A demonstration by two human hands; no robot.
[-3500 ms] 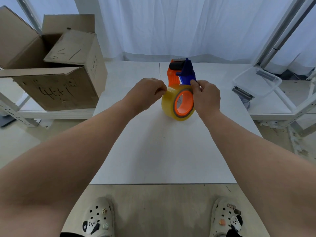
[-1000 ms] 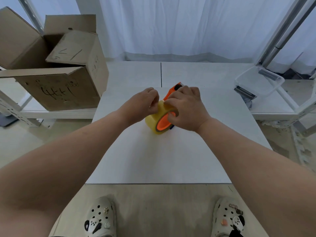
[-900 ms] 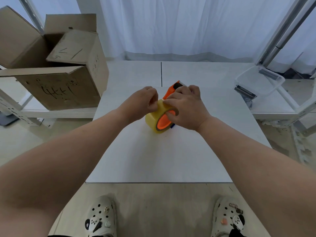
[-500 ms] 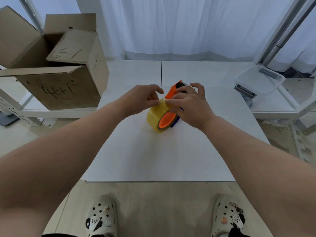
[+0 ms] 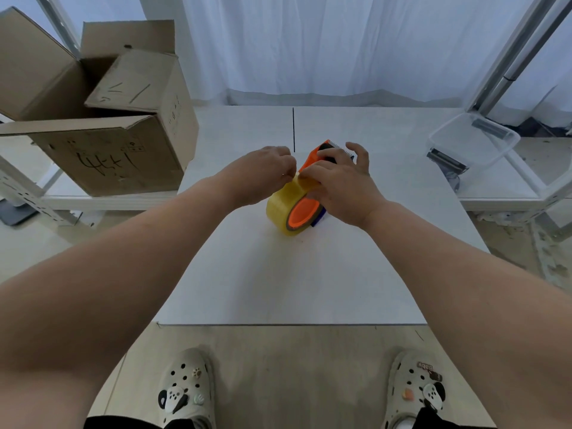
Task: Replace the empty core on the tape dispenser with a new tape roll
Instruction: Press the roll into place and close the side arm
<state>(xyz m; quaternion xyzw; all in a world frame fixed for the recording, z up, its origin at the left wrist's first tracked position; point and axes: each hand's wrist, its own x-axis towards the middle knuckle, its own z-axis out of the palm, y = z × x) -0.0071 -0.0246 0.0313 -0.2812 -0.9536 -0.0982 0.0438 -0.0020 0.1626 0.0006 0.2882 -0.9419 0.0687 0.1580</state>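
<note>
An orange and blue tape dispenser (image 5: pixel 316 157) lies tilted on the white table (image 5: pixel 294 274). A yellow tape roll (image 5: pixel 282 204) sits on its orange hub (image 5: pixel 302 212). My left hand (image 5: pixel 263 174) pinches at the top edge of the roll with closed fingertips. My right hand (image 5: pixel 339 184) rests over the dispenser body and the roll, fingers spread, thumb and forefinger at the roll's top edge. The dispenser's toothed cutter end points away from me. Most of its frame is hidden under my right hand.
An open cardboard box (image 5: pixel 105 125) stands on a low shelf at the left. A clear plastic bin (image 5: pixel 473 140) sits at the right on another shelf. White curtains hang behind the table. My feet in white clogs show below the table's near edge.
The dispenser went from standing upright to lying tilted on the table. In the last second my right fingers spread off the cutter end and my left fingertips closed on the roll's top edge.
</note>
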